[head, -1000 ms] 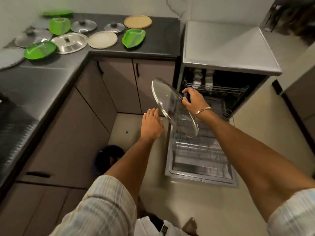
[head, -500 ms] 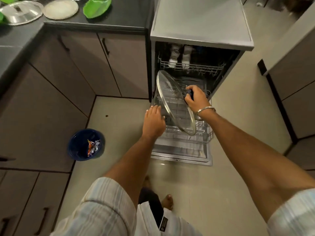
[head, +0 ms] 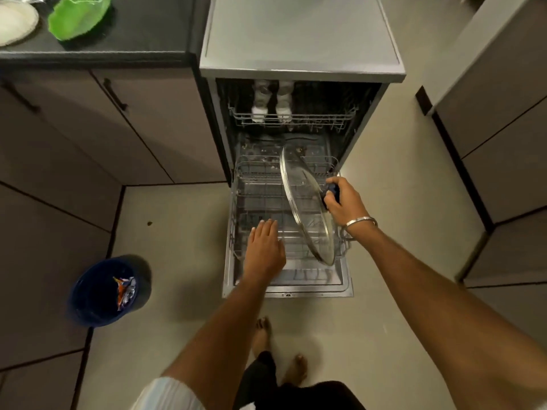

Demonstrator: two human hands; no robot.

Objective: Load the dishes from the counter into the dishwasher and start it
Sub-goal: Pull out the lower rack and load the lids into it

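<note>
The dishwasher [head: 302,63] stands open, its door down and its lower wire rack [head: 257,202] pulled out over the door. My right hand [head: 343,202] grips the dark knob of a glass lid [head: 302,202], which stands on edge over the right side of the lower rack. My left hand [head: 265,247] hovers flat with straight fingers over the rack's front left, holding nothing. The upper rack [head: 293,118] holds two pale bottles. On the dark counter [head: 142,31] at top left lie a green dish [head: 78,16] and a white plate [head: 16,20].
A blue bin [head: 103,291] with wrappers sits on the floor at left. Brown cabinets run along the left wall, and more stand at right. My bare feet [head: 263,332] are just in front of the open door.
I stepped closer and looked down; the counter slid out of view. My right hand carried the glass lid down and right over the lower rack. My left hand moved over the rack's front.
</note>
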